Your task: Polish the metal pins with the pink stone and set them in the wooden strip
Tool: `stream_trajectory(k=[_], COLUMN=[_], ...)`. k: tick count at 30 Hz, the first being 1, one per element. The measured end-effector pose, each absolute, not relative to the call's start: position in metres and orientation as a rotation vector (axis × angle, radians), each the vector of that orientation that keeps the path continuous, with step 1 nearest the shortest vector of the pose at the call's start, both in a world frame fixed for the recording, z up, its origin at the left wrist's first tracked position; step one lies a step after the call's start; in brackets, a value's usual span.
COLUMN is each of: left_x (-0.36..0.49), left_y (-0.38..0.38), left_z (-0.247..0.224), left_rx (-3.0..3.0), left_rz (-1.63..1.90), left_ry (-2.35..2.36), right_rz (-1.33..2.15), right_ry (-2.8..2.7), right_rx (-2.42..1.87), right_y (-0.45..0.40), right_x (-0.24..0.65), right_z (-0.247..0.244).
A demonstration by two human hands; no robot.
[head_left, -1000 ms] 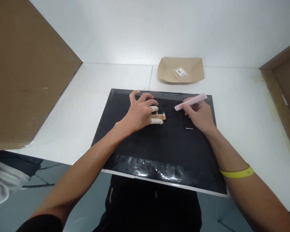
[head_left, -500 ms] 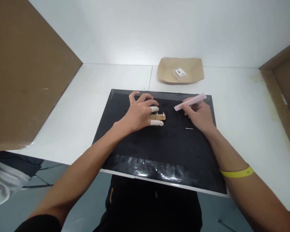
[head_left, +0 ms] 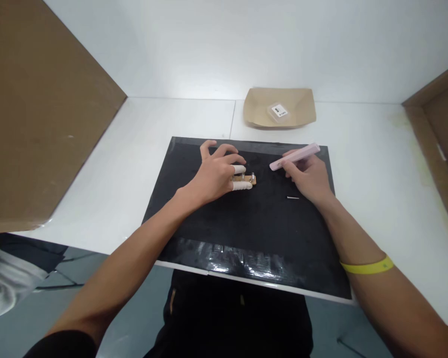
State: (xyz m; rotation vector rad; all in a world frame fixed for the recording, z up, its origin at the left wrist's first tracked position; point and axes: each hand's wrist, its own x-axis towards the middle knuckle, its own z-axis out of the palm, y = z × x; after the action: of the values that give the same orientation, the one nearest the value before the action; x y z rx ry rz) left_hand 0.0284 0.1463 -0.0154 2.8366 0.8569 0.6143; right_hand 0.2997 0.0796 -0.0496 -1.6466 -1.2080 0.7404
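My left hand (head_left: 217,174) has its thumb and index finger, both in white finger cots, on either side of a small wooden strip (head_left: 253,180). Small shiny upright parts stand on the strip, and the hand covers its left end. The other left fingers are raised and curled. In my right hand (head_left: 310,178) is a slim pink pen-like tool (head_left: 298,155), tilted with its lower end toward the left; its tip is too small to make out. A thin metal piece with a dark end, like a screwdriver bit (head_left: 292,198), lies below that hand.
A black mat (head_left: 246,223) lies on the white table (head_left: 115,149). Behind it stands a brown paper tray (head_left: 256,119) holding a small clear case (head_left: 279,113) with a label. Cardboard panels (head_left: 52,114) rise at left and right. A person's white sleeve (head_left: 11,283) shows at lower left.
My left thumb has moved slightly up against the wooden strip. The right hand and the pink tool stay almost where they were.
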Motion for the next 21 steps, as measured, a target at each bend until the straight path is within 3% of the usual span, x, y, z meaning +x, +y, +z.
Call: stream_trajectory(k=[21], left_x=[0.0233], left_y=[0.1447], left_z=[-0.0131], left_rx=[2.838], left_rz=[0.614], left_ry=[0.854], right_rz=[0.737], right_ry=[-1.225], right_rx=[-1.652], right_y=[0.0784], right_x=[0.3000], right_z=[-0.0491])
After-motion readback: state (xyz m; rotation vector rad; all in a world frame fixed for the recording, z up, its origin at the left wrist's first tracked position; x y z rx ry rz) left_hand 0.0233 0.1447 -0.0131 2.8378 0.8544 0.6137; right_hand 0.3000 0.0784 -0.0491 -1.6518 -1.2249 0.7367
